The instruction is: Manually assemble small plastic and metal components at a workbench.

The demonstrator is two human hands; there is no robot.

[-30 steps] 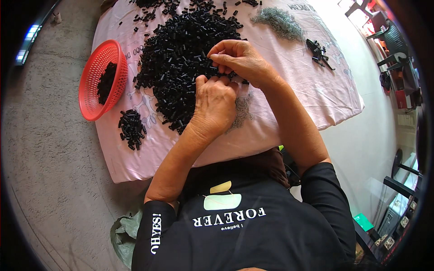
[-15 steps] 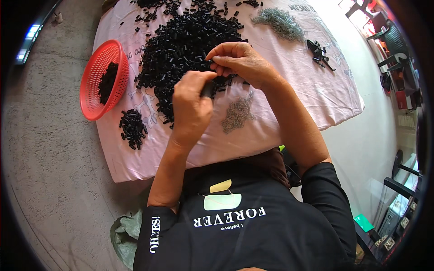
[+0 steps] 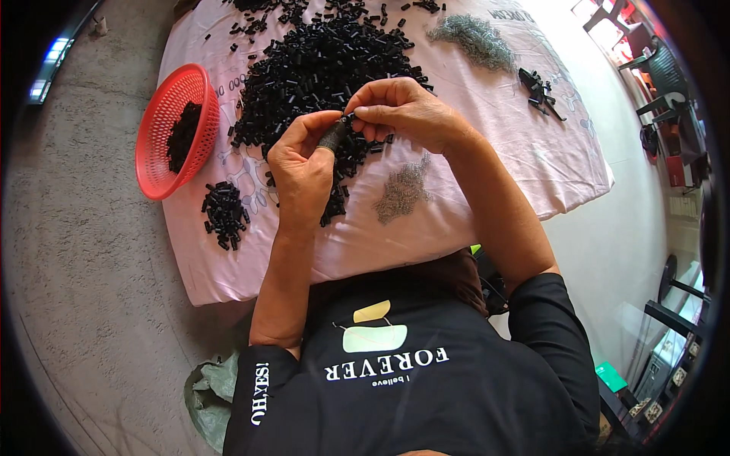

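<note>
My left hand (image 3: 299, 167) and my right hand (image 3: 414, 114) meet over the near edge of a large heap of small black tubular plastic pieces (image 3: 319, 64). Pinched between their fingertips is one small black piece (image 3: 349, 116), mostly covered by the fingers. A dark wrap (image 3: 331, 138) covers my left thumb. My right thumb and forefinger close on the piece from the other side. Just below my right hand lies a small pile of fine silvery wire parts (image 3: 401, 190), too small to name exactly.
A red perforated plastic basket (image 3: 150, 163) with black pieces inside stands at the left. Near it is a small pile of black pieces (image 3: 225, 216). More wire parts (image 3: 475, 42) and longer black parts (image 3: 540, 95) lie at the far right on the pink cloth (image 3: 228, 273).
My left hand has moved slightly left and turned, so its dark-wrapped thumb shows. Its fingertips now meet those of my right hand, which has barely moved.
</note>
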